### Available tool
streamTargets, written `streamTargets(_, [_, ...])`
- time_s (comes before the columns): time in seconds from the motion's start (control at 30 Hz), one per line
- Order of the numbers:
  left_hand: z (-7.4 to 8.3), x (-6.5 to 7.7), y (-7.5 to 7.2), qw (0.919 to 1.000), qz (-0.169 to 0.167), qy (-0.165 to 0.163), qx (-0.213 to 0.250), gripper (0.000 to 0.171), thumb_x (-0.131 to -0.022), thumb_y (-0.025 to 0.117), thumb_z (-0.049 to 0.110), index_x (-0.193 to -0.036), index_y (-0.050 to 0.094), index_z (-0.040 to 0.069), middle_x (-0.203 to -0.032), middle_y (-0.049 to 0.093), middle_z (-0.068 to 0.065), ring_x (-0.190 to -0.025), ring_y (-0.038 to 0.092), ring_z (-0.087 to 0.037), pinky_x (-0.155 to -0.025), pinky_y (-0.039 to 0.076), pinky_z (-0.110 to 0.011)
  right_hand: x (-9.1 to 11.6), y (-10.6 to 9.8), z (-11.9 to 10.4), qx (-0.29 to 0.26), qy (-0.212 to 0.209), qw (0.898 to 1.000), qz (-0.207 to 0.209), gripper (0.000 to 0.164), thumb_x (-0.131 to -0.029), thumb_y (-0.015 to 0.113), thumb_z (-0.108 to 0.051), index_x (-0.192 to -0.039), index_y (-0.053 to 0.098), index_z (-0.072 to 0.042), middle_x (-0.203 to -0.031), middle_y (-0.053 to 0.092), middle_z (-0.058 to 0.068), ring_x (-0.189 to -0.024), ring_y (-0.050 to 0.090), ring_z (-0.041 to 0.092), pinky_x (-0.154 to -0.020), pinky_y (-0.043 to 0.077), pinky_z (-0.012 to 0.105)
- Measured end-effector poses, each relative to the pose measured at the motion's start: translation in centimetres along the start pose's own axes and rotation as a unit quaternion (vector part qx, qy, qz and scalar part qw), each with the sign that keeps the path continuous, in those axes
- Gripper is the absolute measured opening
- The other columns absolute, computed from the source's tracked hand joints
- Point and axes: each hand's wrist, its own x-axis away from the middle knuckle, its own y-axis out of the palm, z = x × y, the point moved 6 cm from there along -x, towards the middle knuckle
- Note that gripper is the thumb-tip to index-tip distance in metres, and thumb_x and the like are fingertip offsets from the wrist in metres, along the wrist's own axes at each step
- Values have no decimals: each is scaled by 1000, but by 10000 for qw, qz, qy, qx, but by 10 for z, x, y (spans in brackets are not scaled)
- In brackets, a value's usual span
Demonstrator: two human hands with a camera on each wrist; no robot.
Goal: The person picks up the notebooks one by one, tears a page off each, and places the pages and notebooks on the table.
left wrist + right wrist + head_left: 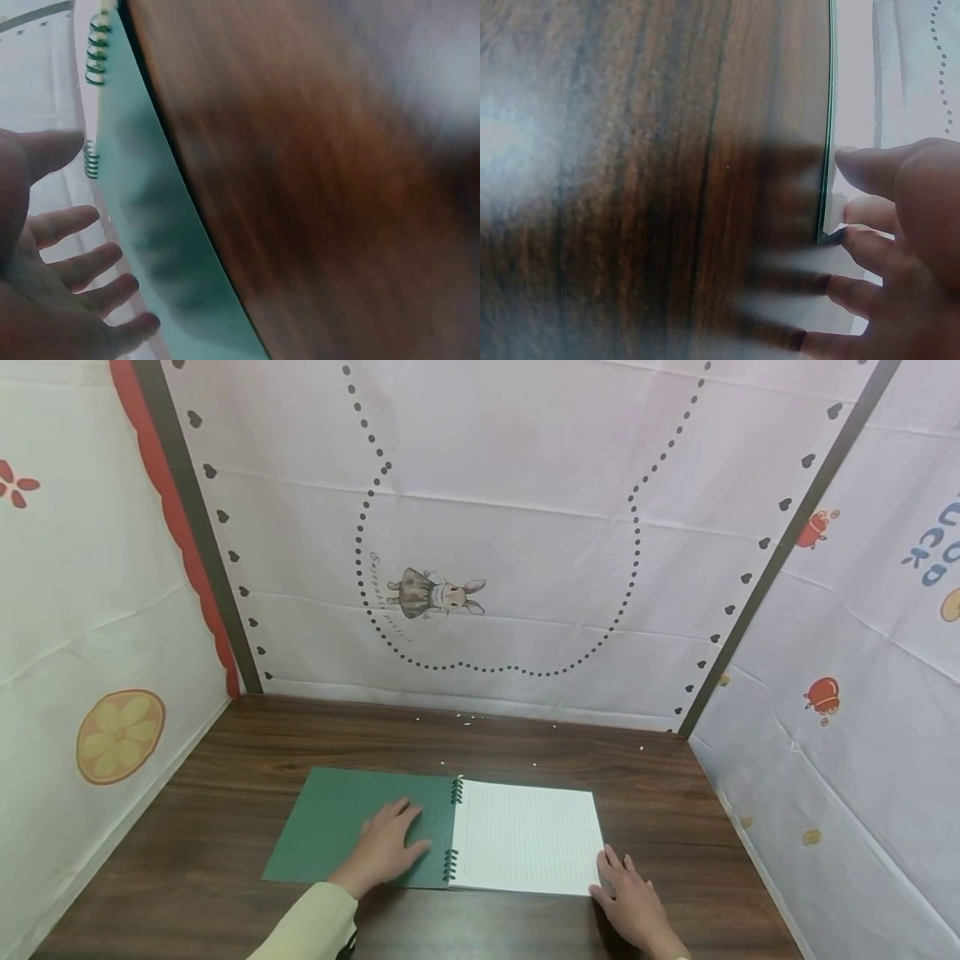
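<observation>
A spiral notebook lies opened flat on the table, its green cover (330, 827) on the left and a white lined page (525, 839) on the right. Dark coils (450, 865) run between the two halves. Over the cover, near the coils, my left hand (384, 850) is spread with loosely extended fingers; the left wrist view has shadows of the fingers on the green surface. At the page's lower right corner is my right hand (632, 900). Its thumb (870, 169) touches the near edge of the page, and the other fingers reach along the right edge.
The notebook rests on a dark wood-grain table (202, 827). Small white bits (467, 723) are scattered behind it. Printed cloth walls (495, 527) enclose the table at the back and both sides.
</observation>
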Motion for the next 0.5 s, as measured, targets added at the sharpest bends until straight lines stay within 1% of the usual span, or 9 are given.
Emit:
streamTargets(0.1, [-1,-6,2,9992,-39,122,-366,60,-88,68,39,-138,53,9,-149,41,-21,-137,37,-47,-103,28,-73,-1,0,0,46,31,10000,-23,57,-93,62,-31,-142,48,-4,-153,35,21,-138,30,53,-98,24,78])
streamTargets(0.17, [-1,-10,3,9987,-86,173,-475,62,-88,68,42,-139,52,11,-151,38,-21,-138,34,-49,-103,26,-75,-1,0,0,49,64,10000,-28,57,-93,62,-30,-141,48,-4,-153,36,20,-138,30,52,-98,24,78])
streamTargets(0.33, [0,-19,8,9981,-271,216,-518,66,-88,65,45,-143,48,14,-155,32,-20,-141,26,-51,-104,19,-78,-1,1,1,65,81,9999,-14,55,-93,62,-29,-141,48,-5,-153,36,20,-138,31,52,-98,25,78])
streamTargets(0.5, [0,-22,13,9967,-483,216,-614,68,-89,64,47,-146,44,16,-157,28,-19,-142,23,-51,-102,17,-80,-1,0,0,73,76,9999,12,56,-93,62,-29,-142,48,-5,-153,36,20,-138,31,52,-98,24,78])
